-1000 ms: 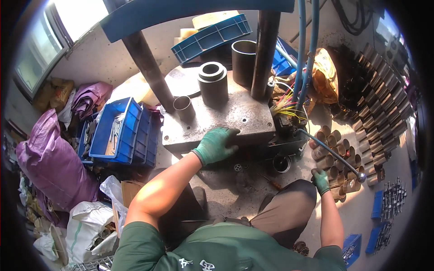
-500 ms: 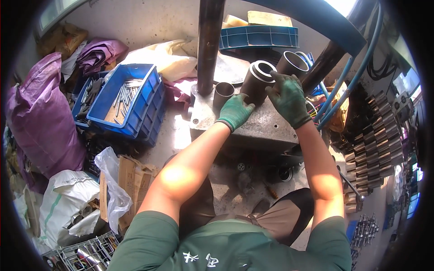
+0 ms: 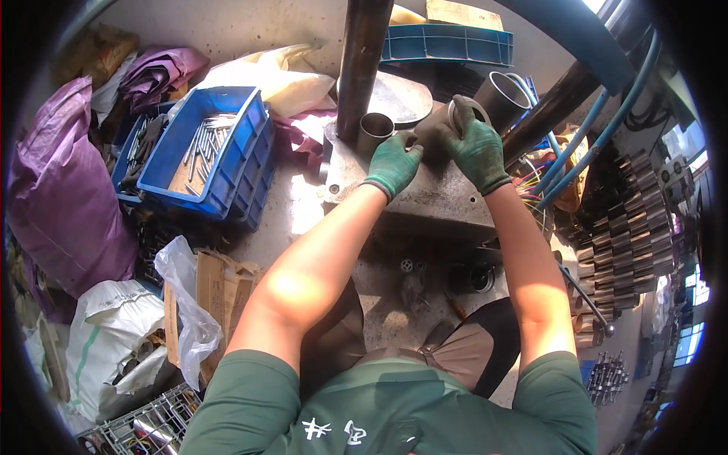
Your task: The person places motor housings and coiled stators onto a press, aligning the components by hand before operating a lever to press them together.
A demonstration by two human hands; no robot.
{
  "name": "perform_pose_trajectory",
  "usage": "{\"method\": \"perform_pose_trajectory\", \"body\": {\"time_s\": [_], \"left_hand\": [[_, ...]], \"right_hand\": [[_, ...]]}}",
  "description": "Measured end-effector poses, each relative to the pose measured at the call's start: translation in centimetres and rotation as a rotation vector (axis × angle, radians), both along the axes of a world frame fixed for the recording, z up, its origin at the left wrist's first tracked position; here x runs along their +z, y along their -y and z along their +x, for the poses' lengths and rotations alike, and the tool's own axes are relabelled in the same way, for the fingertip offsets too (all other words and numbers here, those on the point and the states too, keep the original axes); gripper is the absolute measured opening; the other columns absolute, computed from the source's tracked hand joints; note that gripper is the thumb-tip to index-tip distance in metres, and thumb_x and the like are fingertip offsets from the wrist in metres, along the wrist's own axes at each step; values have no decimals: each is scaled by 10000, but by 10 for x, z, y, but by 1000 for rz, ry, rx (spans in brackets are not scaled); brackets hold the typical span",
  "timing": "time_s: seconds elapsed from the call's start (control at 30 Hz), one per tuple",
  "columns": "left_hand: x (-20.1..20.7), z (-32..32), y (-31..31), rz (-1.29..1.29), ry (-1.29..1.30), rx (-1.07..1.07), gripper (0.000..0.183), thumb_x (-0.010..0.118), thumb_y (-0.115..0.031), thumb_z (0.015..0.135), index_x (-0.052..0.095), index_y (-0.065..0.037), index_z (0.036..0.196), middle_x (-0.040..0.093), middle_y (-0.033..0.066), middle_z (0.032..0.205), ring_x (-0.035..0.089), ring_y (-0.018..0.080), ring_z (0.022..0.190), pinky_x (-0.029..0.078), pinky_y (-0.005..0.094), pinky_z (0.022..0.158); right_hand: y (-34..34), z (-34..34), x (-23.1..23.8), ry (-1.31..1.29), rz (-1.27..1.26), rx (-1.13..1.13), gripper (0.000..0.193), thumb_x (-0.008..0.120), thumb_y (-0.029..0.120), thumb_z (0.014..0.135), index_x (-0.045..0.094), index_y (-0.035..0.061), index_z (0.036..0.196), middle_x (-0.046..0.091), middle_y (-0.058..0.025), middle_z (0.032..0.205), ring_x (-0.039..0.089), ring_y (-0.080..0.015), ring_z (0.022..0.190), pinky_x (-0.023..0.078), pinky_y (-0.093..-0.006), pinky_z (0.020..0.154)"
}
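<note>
Metal ring [image 3: 464, 108], thin and round, gripped by gloved right hand [image 3: 475, 146]; left hand [image 3: 394, 161] curled, seemingly empty.

Grey steel press bed [image 3: 436, 199]: 1 small metal sleeve [image 3: 374, 132], 1 dark cylinder [image 3: 503, 98] standing on it.

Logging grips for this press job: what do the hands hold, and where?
Both gloved hands, left hand and right hand, grip a dark metal sleeve by its sides, on the steel block.
</note>
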State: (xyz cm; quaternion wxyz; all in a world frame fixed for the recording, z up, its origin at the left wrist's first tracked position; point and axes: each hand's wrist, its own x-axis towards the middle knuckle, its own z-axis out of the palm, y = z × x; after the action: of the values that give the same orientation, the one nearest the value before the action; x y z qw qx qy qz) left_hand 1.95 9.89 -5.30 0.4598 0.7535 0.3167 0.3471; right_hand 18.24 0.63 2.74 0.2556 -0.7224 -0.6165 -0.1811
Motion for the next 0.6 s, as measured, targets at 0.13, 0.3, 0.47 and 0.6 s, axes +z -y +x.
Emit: {"method": "perform_pose_trajectory", "body": {"time_s": [0.13,0.3,0.47,0.6], "left_hand": [[0,6,1,-94,17,27,446,672,-280,1000,652,9,1340,731,247,1219,713,359,1135,539,419,1008],[-17,22,2,41,24,117,525,634,-234,1021,527,-10,1484,661,239,1383,652,338,1272,500,403,1091],[-20,26,10,-104,44,52,567,669,-177,934,527,-1,1454,630,260,1386,599,400,1315,467,458,1133],[-19,35,11,235,-30,89,563,673,-128,895,550,-31,1436,641,232,1368,596,410,1304,483,471,1117]], "right_hand": [[34,1,-21,-280,88,-66,971,823,394,912,305,21,1643,657,-306,1281,688,-387,1167,544,-415,1003],[80,36,-70,-904,326,13,776,774,105,955,351,-51,1587,497,-172,1509,516,-256,1364,419,-355,1174],[122,59,-82,-1332,372,119,631,731,96,962,462,-8,1524,556,-139,1427,567,-249,1282,473,-365,1120],[132,59,-86,-1333,418,151,612,717,69,972,473,13,1531,565,-137,1426,597,-258,1250,508,-378,1101]]}}
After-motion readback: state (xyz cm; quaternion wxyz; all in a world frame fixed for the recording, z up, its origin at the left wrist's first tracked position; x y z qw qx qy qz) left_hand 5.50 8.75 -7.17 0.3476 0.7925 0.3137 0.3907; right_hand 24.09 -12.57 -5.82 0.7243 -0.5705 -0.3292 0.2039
